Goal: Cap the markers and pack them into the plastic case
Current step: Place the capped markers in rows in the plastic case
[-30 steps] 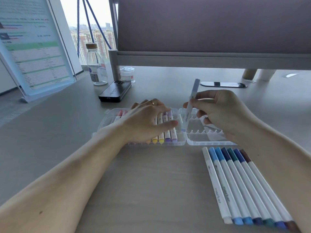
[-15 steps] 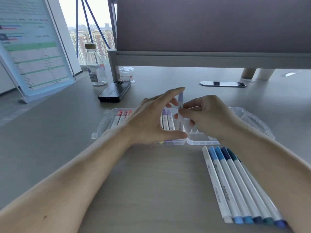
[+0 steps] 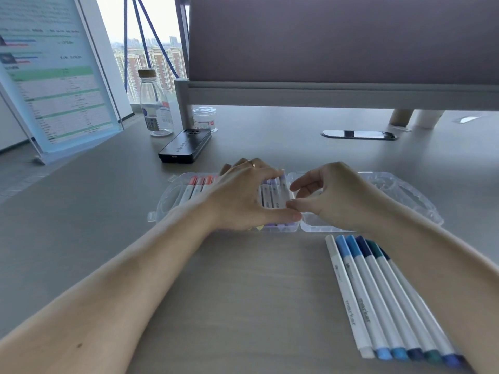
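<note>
Markers, packed (image 3: 272, 195) – lie side by side in the left half of the plastic case (image 3: 167, 201); long axes run from the near edge to the far edge of the case, coloured caps at the far end; orange-red caps (image 3: 200, 181) show at the left, purple ones at the right, the middle hidden under a hand.

Lavender marker (image 3: 282, 190) – rightmost in that half, just beside the hinge; lies flat, same axis as its neighbours, cap away from the person.

Markers, loose (image 3: 378, 292) – one row on the table (image 3: 243, 292) in front of the case's right half, touching one another; white, light blue, blue, navy, teal and dark blue; long axes run away from the person and lean slightly left at the far end; part of the row is covered by the right forearm.

Case – clear, lying open; the right half (image 3: 405, 195) holds no marker that can be seen.

Left hand (image 3: 243, 201) – spread over the packed markers, ring (image 3: 252, 163) on one finger; index finger straight to the lavender marker's far end, thumb straight along its near end.

Right hand (image 3: 332, 198) – over the hinge and right half; fingers loosely curled, nothing in them; thumb tip just beside the left thumb.

Also on the table, well behind – black phone (image 3: 186, 144), glass bottle (image 3: 155, 103), small jar (image 3: 205, 118), standing sign (image 3: 54, 76).
</note>
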A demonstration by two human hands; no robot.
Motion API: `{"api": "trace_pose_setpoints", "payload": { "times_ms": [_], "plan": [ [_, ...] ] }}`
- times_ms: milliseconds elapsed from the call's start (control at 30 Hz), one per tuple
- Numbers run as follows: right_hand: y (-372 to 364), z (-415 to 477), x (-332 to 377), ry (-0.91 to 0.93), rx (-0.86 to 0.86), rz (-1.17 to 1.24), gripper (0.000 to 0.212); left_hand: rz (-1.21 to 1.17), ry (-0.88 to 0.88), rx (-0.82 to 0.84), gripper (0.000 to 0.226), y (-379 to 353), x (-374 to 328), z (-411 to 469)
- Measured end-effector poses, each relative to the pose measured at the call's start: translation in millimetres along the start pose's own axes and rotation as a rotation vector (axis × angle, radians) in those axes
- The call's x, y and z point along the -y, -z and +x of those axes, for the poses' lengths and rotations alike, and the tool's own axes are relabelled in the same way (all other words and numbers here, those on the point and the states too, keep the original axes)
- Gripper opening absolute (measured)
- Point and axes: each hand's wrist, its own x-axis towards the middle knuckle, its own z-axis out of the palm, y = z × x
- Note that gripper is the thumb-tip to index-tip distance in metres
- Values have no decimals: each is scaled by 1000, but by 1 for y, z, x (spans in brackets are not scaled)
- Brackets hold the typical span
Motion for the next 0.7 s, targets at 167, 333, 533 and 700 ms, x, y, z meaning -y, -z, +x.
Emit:
{"api": "trace_pose_setpoints", "payload": {
  "times_ms": [167,333,533,700],
  "plan": [
    [0,1,-2,-10,-10,13,29,15,17,24,91,0,-2,1],
    [-1,2,-2,-19,-16,20,27,20,44,68,97,1,-2,2],
    [-1,3,-2,-14,-9,30,26,35,53,88,94,3,-3,1],
    [-1,3,-2,-1,0,9,28,42,49,91,91,3,-3,2]
  ]
}}
